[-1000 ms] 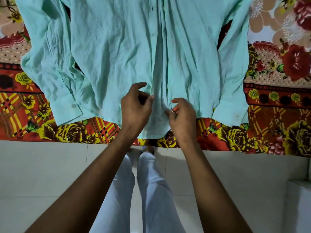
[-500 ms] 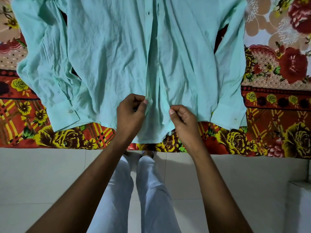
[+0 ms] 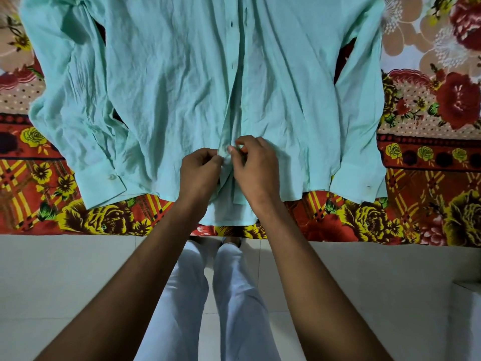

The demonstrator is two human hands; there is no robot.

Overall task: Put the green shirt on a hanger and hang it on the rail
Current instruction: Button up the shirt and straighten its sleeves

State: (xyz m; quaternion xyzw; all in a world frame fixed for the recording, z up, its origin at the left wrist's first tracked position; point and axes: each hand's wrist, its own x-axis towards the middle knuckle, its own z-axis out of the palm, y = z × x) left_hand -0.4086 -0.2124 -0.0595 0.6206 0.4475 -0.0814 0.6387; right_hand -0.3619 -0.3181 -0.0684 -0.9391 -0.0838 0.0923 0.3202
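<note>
Shirt stage only, early in the task as we read it. Pale green long-sleeved button-up cotton shirt (image 3: 166,82) lies spread flat, front up, on the red and yellow floral bedspread (image 3: 429,204), hem toward us and hanging a little over the near edge, both sleeves laid alongside the body. Left hand (image 3: 199,173) has fingers curled and pinches the left edge of the front placket just above the hem; right hand (image 3: 256,168) does the same on the facing edge, fingertips of both almost touching over the centre strip. We judge they are working a low button, but whether fastening or undoing it we cannot tell, since the fingers hide the button itself. Upper buttons (image 3: 231,24) look closed. No hanger and no rail in view. So nothing of the task proper is done yet: hanger still to be fetched and slipped into the shoulders, shirt lifted off the bed, hook put on the rail. Light trousers (image 3: 234,295) and pale tiled floor (image 3: 78,269) below us.
</note>
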